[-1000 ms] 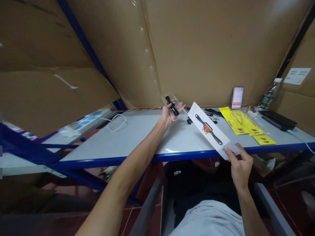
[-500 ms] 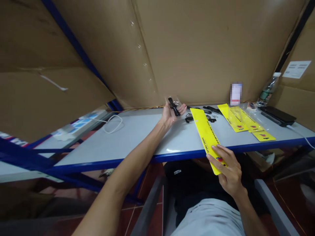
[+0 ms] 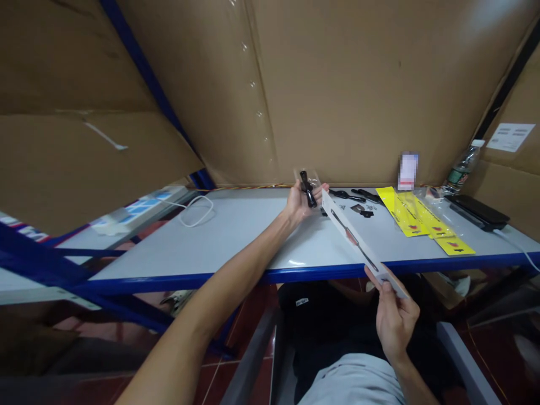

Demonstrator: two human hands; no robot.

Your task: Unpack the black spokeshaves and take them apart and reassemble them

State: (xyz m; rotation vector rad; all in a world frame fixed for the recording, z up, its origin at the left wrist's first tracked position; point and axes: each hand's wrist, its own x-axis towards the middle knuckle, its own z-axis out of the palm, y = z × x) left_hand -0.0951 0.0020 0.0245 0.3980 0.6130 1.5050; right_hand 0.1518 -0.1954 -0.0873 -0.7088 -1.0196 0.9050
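Bearing unreadable print, the white card (image 3: 359,241) is clamped by right fingers (image 3: 388,299); left fingers (image 3: 324,187) grip clear packaging (image 3: 315,180).

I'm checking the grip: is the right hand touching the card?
Touching: the head view shows the right hand holding the card by its near end, thumb on the printed face.
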